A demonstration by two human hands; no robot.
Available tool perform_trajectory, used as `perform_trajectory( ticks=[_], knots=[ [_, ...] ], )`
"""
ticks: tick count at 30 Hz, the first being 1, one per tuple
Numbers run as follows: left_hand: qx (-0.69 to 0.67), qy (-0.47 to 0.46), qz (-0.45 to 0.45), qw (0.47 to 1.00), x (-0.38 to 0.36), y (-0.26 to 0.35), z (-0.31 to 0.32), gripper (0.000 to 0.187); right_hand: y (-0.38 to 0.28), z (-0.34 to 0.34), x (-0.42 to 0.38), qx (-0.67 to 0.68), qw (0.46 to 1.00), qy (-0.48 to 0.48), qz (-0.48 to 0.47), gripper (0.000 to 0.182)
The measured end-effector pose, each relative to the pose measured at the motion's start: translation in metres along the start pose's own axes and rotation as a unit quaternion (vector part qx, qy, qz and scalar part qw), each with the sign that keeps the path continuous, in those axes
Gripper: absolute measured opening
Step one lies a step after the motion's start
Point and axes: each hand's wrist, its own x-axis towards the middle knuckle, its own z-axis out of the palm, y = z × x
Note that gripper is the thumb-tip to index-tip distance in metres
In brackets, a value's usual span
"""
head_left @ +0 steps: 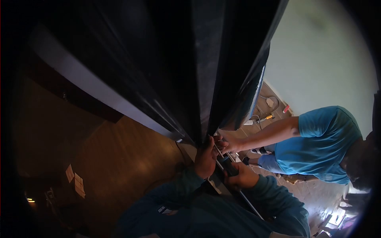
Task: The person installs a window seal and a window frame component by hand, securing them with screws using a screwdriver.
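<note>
My right hand (243, 177) is closed round the dark handle of a screwdriver (229, 165), whose thin shaft points up and left. My left hand (206, 160) is raised against the lower end of a tall dark panel (206, 79), its fingers bent near the tip of the shaft; what they pinch is too small to tell. A co-worker's hand (232, 143) touches the same spot from the right. Below the hands runs a narrow metal strip (251, 204) with a light edge.
A co-worker in a blue shirt (313, 146) leans in from the right. Cables and a tool with a yellow part (269, 117) lie on the tiled floor by the pale wall (321, 59). Wooden floor (131, 150) and pale sheets (79, 185) are at left.
</note>
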Motion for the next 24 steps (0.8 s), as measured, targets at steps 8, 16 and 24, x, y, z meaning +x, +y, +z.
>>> perform_trajectory(
  ticks=[8, 16, 24],
  knots=[
    [-0.003, 0.071, 0.021, 0.997, 0.004, -0.008, 0.005, 0.037, -0.023, 0.0, -0.019, 0.003, 0.998, -0.01, 0.069, 0.035],
    [-0.027, -0.007, -0.009, 1.0, 0.0, 0.003, -0.002, 0.037, 0.005, -0.004, 0.005, 0.115, 0.981, -0.101, 0.118, 0.038],
    [-0.02, 0.041, 0.029, 0.999, 0.001, -0.001, 0.008, 0.039, -0.027, 0.019, -0.024, -0.154, 0.981, 0.115, -0.024, 0.036]
  ],
)
